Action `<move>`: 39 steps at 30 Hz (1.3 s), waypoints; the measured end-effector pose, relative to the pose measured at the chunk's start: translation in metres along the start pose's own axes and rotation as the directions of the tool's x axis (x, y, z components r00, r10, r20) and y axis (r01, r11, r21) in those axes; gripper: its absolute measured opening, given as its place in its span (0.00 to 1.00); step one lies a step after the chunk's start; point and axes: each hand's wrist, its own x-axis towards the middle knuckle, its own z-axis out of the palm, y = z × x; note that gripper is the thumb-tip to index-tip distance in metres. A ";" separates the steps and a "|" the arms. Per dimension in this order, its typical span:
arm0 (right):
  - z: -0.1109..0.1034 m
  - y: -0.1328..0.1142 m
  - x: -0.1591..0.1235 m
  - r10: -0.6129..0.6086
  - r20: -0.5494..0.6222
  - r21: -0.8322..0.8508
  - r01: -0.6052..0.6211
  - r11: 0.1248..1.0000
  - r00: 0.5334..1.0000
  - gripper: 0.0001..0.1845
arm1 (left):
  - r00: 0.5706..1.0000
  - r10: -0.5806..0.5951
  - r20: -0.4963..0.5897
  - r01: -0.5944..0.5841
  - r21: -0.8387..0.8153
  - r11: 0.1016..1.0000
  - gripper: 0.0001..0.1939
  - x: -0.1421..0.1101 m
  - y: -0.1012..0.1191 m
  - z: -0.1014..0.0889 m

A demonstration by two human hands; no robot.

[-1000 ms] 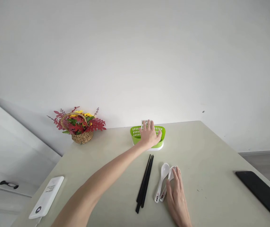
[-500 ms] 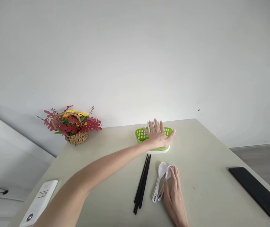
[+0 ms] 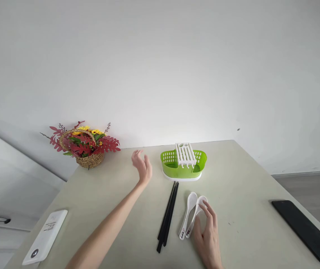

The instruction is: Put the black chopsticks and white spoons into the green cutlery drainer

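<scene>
My left hand (image 3: 142,167) is raised over the table, left of the green cutlery basket (image 3: 176,172); its fingers curve loosely apart and nothing is in them. A white slatted rack (image 3: 185,154) with small hooks spans the middle of the basket. My right hand (image 3: 208,233) is low over the table, fingers bent and apart, the fingertips at the right-hand white spoon (image 3: 196,216); whether they touch it I cannot tell. Beside that lies another white spoon (image 3: 188,215). Several black chopsticks (image 3: 168,217) lie together left of the spoons.
On the left back of the table (image 3: 241,179) stands a wicker basket of flowers (image 3: 89,147). A white flat box-like object (image 3: 45,237) lies at the left edge, a black phone-like slab (image 3: 305,231) at the right edge. Behind is a wall (image 3: 160,74).
My left hand has moved left, off the green basket, uncovering the white rack. My right hand stays by the spoons, its fingers now more bent.
</scene>
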 end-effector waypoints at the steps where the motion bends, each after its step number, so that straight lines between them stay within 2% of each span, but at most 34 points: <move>1: 0.000 0.000 -0.001 -0.002 -0.020 -0.014 0.001 1.000 1.000 0.20 | 0.996 -0.094 -0.003 0.094 -0.002 0.996 0.14 -0.011 -0.015 -0.006; 3: -0.001 0.001 -0.002 -0.004 -0.054 -0.051 0.001 0.999 0.999 0.15 | 0.963 -0.266 0.035 0.267 -0.063 0.962 0.12 -0.034 -0.036 -0.018; 5: -0.002 0.002 -0.003 -0.016 -0.073 -0.079 0.011 0.997 0.997 0.12 | 0.942 -0.322 0.093 0.329 -0.080 0.941 0.12 -0.056 -0.046 -0.030; 7: -0.003 0.003 -0.002 -0.072 -0.060 -0.104 0.066 0.992 0.996 0.13 | 0.924 -0.353 0.147 0.368 -0.088 0.926 0.12 -0.077 -0.046 -0.041; 9: -0.003 0.004 -0.001 -0.162 -0.010 -0.134 0.159 0.978 0.987 0.19 | 0.909 -0.363 0.203 0.387 -0.097 0.917 0.12 -0.096 -0.039 -0.050; 12: -0.002 0.009 0.001 -0.234 0.065 -0.146 0.242 0.959 0.970 0.24 | 0.879 -0.314 0.360 0.365 -0.082 0.927 0.15 -0.120 -0.025 -0.062; 15: -0.002 0.015 -0.001 -0.125 0.038 -0.097 0.128 0.987 0.991 0.24 | 0.813 -0.223 0.538 0.299 -0.058 0.952 0.24 -0.138 -0.012 -0.075; 19: -0.004 0.017 -0.004 0.132 0.031 0.038 -0.134 0.990 0.991 0.26 | 0.712 -0.168 0.682 0.323 -0.106 0.940 0.27 -0.160 0.001 -0.096; 22: -0.008 0.016 -0.006 0.240 0.066 0.107 -0.246 0.963 0.969 0.28 | 0.686 -0.181 0.705 0.361 -0.113 0.926 0.28 -0.175 0.009 -0.110; 25: -0.010 0.012 -0.005 0.279 0.092 0.111 -0.288 0.951 0.956 0.29 | 0.674 -0.199 0.711 0.370 -0.092 0.924 0.30 -0.185 0.016 -0.118; 30: -0.012 0.011 -0.006 0.273 0.135 0.115 -0.288 0.951 0.953 0.30 | 0.679 -0.212 0.703 0.357 -0.065 0.932 0.31 -0.189 0.019 -0.122; 35: -0.013 0.016 -0.006 0.282 0.182 0.077 -0.299 0.951 0.942 0.31 | 0.666 -0.249 0.703 0.415 -0.072 0.907 0.29 -0.193 0.015 -0.122; 39: -0.006 0.012 -0.006 0.245 0.198 0.050 -0.259 0.965 0.949 0.31 | 0.656 -0.299 0.693 0.463 -0.058 0.884 0.27 -0.190 0.020 -0.124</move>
